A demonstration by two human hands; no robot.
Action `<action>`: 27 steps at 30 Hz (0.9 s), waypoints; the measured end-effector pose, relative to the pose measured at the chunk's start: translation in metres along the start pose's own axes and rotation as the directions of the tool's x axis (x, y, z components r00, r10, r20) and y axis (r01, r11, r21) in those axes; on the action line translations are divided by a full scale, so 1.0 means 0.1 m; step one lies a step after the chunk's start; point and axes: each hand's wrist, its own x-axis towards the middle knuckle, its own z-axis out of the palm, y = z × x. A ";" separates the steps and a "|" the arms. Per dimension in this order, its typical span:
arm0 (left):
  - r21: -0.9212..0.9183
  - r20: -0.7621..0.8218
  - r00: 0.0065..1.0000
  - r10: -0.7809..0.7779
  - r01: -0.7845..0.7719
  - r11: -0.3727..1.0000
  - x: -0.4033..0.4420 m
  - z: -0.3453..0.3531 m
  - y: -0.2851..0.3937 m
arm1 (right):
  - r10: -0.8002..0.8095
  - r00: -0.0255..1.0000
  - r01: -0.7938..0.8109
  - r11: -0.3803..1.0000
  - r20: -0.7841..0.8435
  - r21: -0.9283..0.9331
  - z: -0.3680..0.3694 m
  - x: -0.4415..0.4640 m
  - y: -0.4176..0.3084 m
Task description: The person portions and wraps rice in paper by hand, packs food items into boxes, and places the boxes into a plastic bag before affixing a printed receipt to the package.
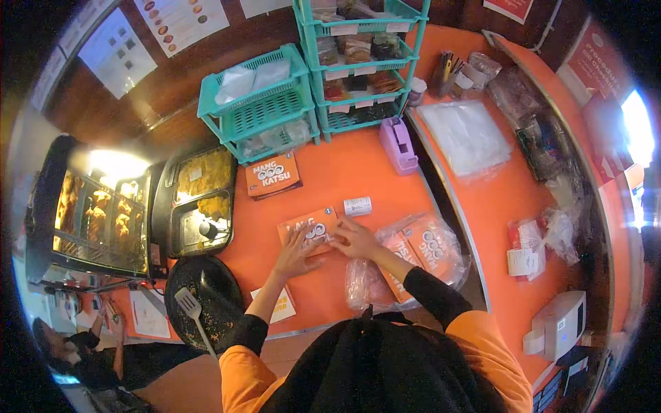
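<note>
An orange paper food packet (320, 221) with white lettering lies on the orange counter, partly covered by both hands. My left hand (296, 253) rests on its left part with the fingers spread. At its right edge my right hand (354, 239) has bent fingers closed on the packet. Just beyond the right hand is a small white printed label (357, 206). A clear plastic bag of orange printed packaging (430, 251) sits beside my right forearm. More orange packets (273, 175) are stacked farther back.
Black trays of fried food (202, 175) and a black pan (200, 292) with a spatula (189, 304) stand left, near a lit display case (100, 217). Teal racks (258, 113) and a purple tape dispenser (398, 146) are behind. Plastic bags (465, 134) lie right. Another person (89, 351) works at far left.
</note>
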 end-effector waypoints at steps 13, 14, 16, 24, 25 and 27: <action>0.125 0.049 0.972 0.231 -0.236 0.964 0.21 0.13 -0.19 | -0.439 0.887 0.463 0.831 0.146 -0.309 0.06 0.24 0.12; 0.065 -0.012 0.964 0.267 -0.265 0.962 0.19 0.22 -0.22 | -0.427 0.880 0.475 0.812 0.210 -0.340 0.10 0.25 0.16; 0.014 -0.075 0.951 0.300 -0.300 0.954 0.15 0.25 -0.22 | -0.401 0.881 0.470 0.804 0.252 -0.365 0.08 0.21 0.13; -0.057 -0.080 0.983 0.164 -0.168 0.984 0.03 0.34 -0.17 | -0.382 0.883 0.448 0.859 0.273 -0.248 0.00 0.35 0.02; -0.057 -0.078 0.983 0.168 -0.173 0.983 0.03 0.37 -0.19 | -0.368 0.890 0.430 0.875 0.270 -0.224 -0.01 0.35 0.00; 0.011 -0.134 0.970 0.205 -0.205 0.979 0.03 0.39 -0.18 | -0.352 0.896 0.409 0.891 0.269 -0.197 -0.01 0.35 -0.02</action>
